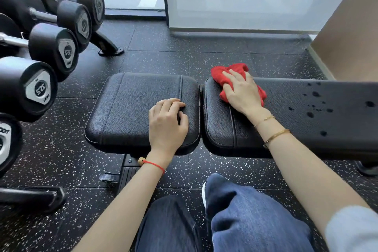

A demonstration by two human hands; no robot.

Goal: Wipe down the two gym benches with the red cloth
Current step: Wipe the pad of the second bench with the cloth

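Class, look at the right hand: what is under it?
Under the right hand lies the red cloth, bunched on the black bench pad. The pad surface beneath the cloth is covered and cannot be seen.
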